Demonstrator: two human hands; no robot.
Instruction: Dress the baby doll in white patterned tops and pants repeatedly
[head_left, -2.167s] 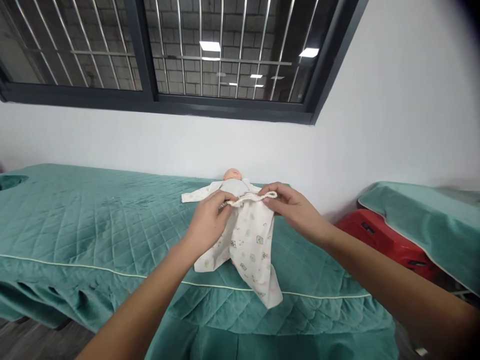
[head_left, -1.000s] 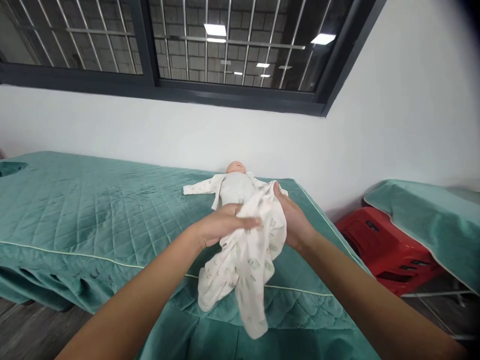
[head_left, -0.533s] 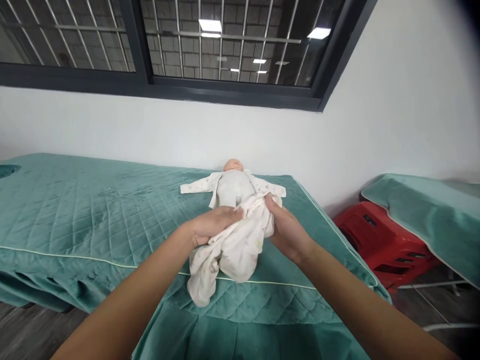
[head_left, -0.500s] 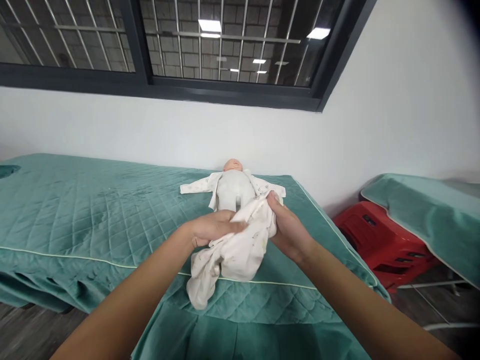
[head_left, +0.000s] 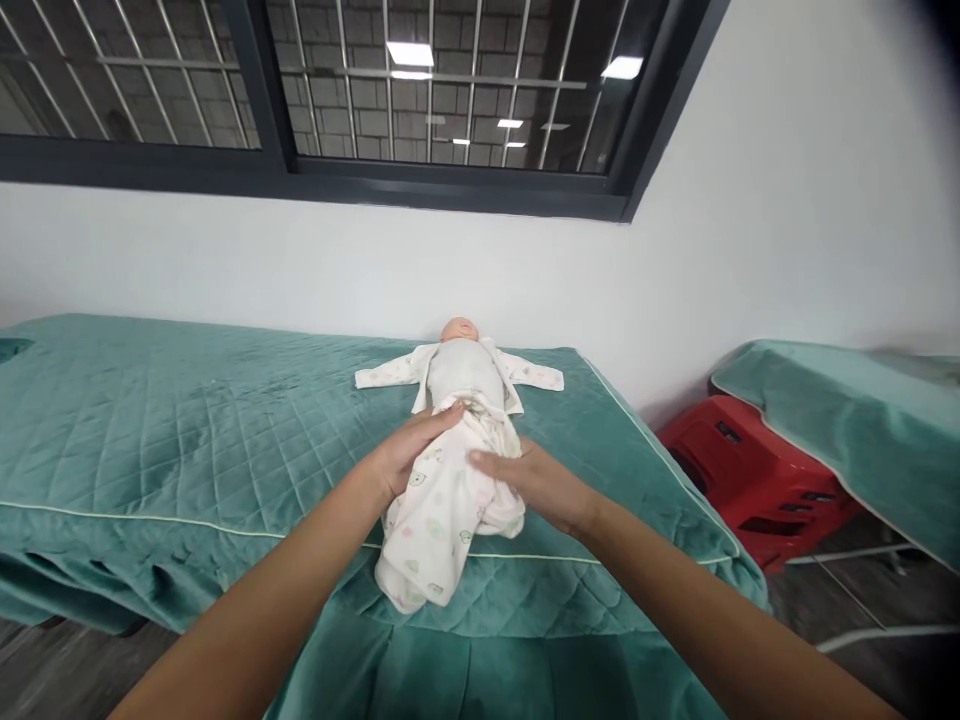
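A baby doll (head_left: 459,370) lies on its back on the green bed, head toward the wall. It wears an open white jacket (head_left: 534,374) with both sleeves spread out to the sides. White printed baby pants (head_left: 435,520) are bunched between my hands, over the doll's lower body, and hang toward the bed's front edge. My left hand (head_left: 412,445) grips their left side, thumb on the upper edge. On the right side, my right hand (head_left: 529,480) pinches the cloth with its thumb on top. The pants and hands hide the doll's legs.
The green quilted bed (head_left: 187,430) has a piped front edge. Red plastic stools (head_left: 750,480) stand at the right, beside another green-covered bed (head_left: 862,420). A white wall (head_left: 300,260) and a dark-framed barred window (head_left: 450,185) are behind.
The baby pants have come left and now cover the doll's lower body, with the printed side showing. My right hand has moved down and left; my left hand has shifted up slightly.
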